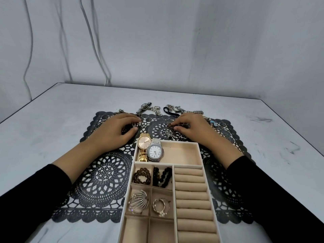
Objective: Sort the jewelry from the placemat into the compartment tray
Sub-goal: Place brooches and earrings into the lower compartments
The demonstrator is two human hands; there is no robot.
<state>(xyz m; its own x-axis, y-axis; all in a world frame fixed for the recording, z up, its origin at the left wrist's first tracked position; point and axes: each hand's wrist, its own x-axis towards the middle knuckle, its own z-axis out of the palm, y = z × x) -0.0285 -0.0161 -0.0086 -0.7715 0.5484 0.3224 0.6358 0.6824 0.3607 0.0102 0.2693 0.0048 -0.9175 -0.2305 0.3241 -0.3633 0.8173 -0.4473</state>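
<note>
Left hand [114, 132] is down on the lace placemat [98, 174] with its grip curled round a pearly beaded piece [135, 125], probably bunching it so it lifts in one go. The compartment tray [178, 142] sits on the mat close in, so drops are short: two watches [150, 149] share the big far section and bracelets [142, 176] get small squares. Right hand [191, 132] has its grip pinching a small bronze-ish piece [170, 126], while loose rings [222, 128] wait at the mat's right edge, I'd guess for the bare ring rolls [191, 195].
</note>
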